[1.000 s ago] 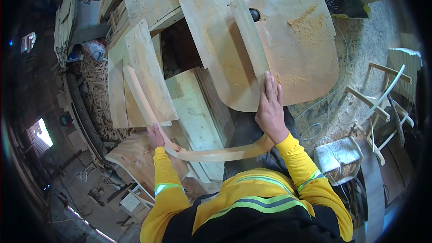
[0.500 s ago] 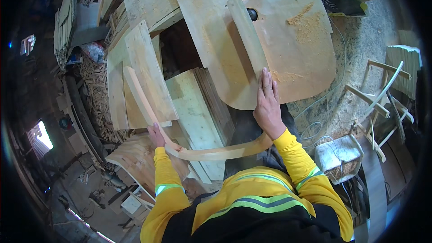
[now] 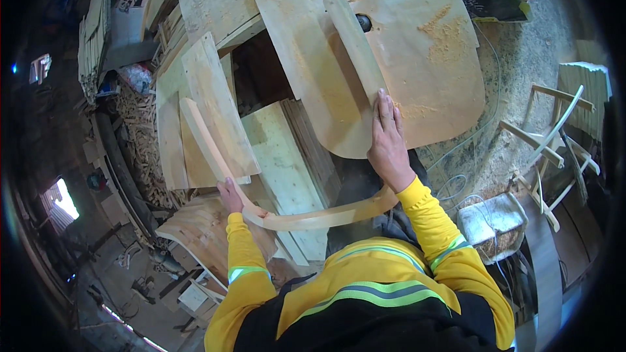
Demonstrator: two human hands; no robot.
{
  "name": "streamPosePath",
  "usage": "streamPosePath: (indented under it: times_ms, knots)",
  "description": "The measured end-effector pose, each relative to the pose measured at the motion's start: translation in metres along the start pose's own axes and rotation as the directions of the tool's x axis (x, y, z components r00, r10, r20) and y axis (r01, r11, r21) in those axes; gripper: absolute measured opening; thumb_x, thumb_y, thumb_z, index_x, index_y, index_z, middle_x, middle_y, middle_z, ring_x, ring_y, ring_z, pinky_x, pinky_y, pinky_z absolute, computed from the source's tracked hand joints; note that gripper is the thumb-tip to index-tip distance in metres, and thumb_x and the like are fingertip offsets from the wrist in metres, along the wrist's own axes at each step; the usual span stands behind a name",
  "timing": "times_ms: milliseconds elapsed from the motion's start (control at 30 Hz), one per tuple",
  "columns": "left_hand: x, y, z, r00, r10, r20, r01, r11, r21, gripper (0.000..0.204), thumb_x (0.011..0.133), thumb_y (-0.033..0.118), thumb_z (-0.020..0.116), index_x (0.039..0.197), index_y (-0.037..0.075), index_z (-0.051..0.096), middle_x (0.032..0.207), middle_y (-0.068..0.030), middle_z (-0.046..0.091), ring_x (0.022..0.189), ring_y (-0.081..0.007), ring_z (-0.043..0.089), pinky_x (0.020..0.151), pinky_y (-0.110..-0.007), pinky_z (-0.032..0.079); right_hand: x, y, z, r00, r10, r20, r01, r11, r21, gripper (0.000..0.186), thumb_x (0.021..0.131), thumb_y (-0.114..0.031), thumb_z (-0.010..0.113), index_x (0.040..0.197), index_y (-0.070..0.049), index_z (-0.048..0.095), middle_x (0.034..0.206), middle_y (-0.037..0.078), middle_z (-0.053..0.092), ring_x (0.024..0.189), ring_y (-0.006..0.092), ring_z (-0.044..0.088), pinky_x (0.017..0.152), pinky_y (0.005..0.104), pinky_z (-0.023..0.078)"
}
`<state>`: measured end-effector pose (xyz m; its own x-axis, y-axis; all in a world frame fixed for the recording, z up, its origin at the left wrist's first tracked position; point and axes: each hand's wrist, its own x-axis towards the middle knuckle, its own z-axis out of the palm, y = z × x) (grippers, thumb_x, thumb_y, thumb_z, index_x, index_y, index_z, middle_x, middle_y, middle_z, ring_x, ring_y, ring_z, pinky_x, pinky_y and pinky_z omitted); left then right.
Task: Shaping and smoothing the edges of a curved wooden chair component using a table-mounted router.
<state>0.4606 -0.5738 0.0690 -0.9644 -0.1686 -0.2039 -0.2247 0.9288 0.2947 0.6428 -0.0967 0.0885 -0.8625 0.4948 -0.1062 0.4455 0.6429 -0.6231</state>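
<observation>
While a curved wooden strip point(image 3: 287, 212) was held, both hands were recorded at a sawdust-covered plywood work surface point(image 3: 430, 58).

Head view: the left hand point(image 3: 229, 197) was closed around the strip near its bend, fingers clamped on the wood. The strip was seen to run up-left from that hand across stacked plywood panels point(image 3: 208, 111) and rightward in front of the person's chest, ending under the right wrist. The right hand point(image 3: 389, 143) was laid flat, fingers extended and together, against the lower end of a straight wooden batten point(image 3: 355, 45) on the work surface. Wooden frame parts point(image 3: 554, 137) were stacked at the right.
</observation>
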Motion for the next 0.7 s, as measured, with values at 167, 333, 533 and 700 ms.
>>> streamPosePath:
  times_ms: [167,333,533,700]
  knots:
    - [-0.001,0.01,0.003,0.997,-0.035,0.071,0.04,0.996,-0.08,0.057,0.102,0.049,0.047,0.128,-0.002,0.043,0.11,-0.0286,0.061,0.101,-0.0393,0.059,0.09,-0.044,0.044,0.004,0.002,-0.001,1.0,0.013,0.023,-0.013,1.0,0.01,0.089,0.062,0.017,0.05,0.148,0.01,0.03,0.16,0.024,0.022,0.149,0.0361,0.022,0.122,0.0415,0.019]
    - [0.003,0.008,0.002,0.998,-0.001,0.057,0.006,0.997,-0.08,0.057,0.102,0.049,0.047,0.126,-0.003,0.043,0.111,-0.0279,0.059,0.101,-0.0379,0.058,0.091,-0.043,0.044,0.007,0.002,-0.003,1.0,0.022,0.022,-0.022,1.0,0.015,0.091,0.061,0.017,0.05,0.149,0.01,0.028,0.16,0.023,0.022,0.15,0.0346,0.021,0.123,0.041,0.018]
    - [0.008,-0.009,0.001,1.0,-0.008,-0.02,0.007,1.0,-0.031,0.074,0.102,0.054,0.044,0.141,-0.008,0.036,0.13,-0.0308,0.055,0.121,-0.0392,0.054,0.102,-0.042,0.041,0.01,0.0,-0.008,1.0,-0.02,0.023,0.019,1.0,0.015,0.081,0.068,0.011,0.049,0.147,0.011,0.032,0.16,0.021,0.024,0.149,0.0333,0.024,0.122,0.0401,0.02]
    - [0.008,0.007,0.0,0.995,-0.056,0.078,0.053,0.998,0.045,0.081,0.101,0.056,0.043,0.144,-0.013,0.032,0.134,-0.0328,0.053,0.122,-0.0399,0.055,0.104,-0.041,0.041,0.011,0.006,-0.015,1.0,-0.004,0.027,0.007,0.993,-0.116,0.06,0.085,-0.003,0.045,0.143,0.011,0.04,0.159,0.02,0.028,0.146,0.0281,0.034,0.12,0.0368,0.025]
